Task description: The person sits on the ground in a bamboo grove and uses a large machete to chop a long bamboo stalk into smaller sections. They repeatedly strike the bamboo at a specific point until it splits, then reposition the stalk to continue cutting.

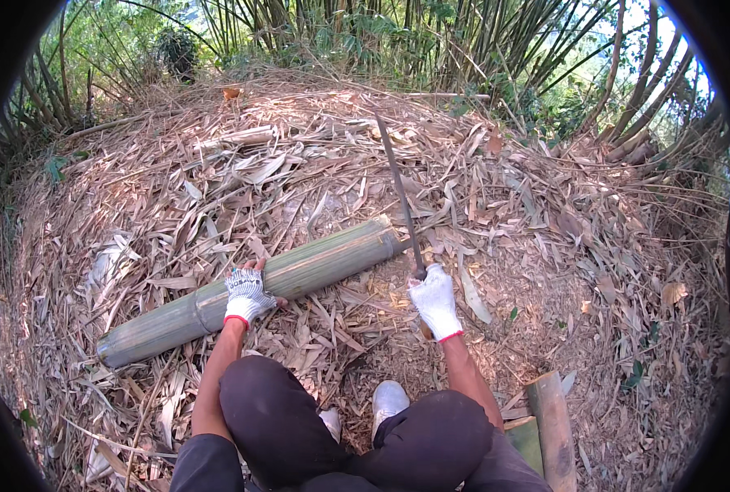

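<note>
A thick green bamboo section [324,261] lies at a slant on the ground before me, its right end farther away. My left hand [250,290], in a white fingerless glove with a red cuff, grips it near its middle, just right of a node ring. My right hand [435,302], gloved the same way, is closed round the handle of a long, narrow, dark-bladed machete [399,184]. The blade points up and away, passing close by the bamboo's right end; whether it touches there I cannot tell. The machete's handle is mostly hidden in my fist.
Split bamboo pieces [555,426] lie at the lower right beside my knee. Dry bamboo leaves [242,172] cover the ground all round. Standing bamboo stems [340,41] grow along the far side. My shoes [389,400] are close below the bamboo section.
</note>
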The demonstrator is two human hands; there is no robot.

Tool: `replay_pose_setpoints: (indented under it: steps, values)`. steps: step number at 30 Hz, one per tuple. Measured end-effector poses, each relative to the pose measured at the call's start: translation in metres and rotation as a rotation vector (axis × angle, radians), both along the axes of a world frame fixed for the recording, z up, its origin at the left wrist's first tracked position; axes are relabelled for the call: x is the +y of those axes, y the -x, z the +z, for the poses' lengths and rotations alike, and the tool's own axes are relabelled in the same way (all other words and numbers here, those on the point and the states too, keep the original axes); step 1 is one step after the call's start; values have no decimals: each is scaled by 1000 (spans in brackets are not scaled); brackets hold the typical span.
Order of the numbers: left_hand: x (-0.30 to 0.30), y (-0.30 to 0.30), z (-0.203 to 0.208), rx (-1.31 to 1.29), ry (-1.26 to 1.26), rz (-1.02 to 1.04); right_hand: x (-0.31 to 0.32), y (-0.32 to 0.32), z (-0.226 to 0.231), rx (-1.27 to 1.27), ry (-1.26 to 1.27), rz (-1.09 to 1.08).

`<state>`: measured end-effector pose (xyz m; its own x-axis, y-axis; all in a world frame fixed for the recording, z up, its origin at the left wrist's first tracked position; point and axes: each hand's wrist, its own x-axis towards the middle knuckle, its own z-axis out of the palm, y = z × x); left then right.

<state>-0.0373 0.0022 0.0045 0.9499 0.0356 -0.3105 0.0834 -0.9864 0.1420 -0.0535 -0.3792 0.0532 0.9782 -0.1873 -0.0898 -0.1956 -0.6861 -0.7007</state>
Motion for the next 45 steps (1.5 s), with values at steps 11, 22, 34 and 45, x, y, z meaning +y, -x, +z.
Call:
replay_pose_setpoints:
  steps: [11,22,34,45]
  values:
    - [-17,9,-5,11,4,-43,-46,53,-120,229,246,-40]
    - [-6,-2,6,36,38,-29,15,-24,101,-623,-418,-46]
    - [-7,-1,-2,2,-13,-65,-47,49,-129,305,-30,-1]
    - [-39,0,17,8,27,-61,-67,55,-132,570,-1000,-178]
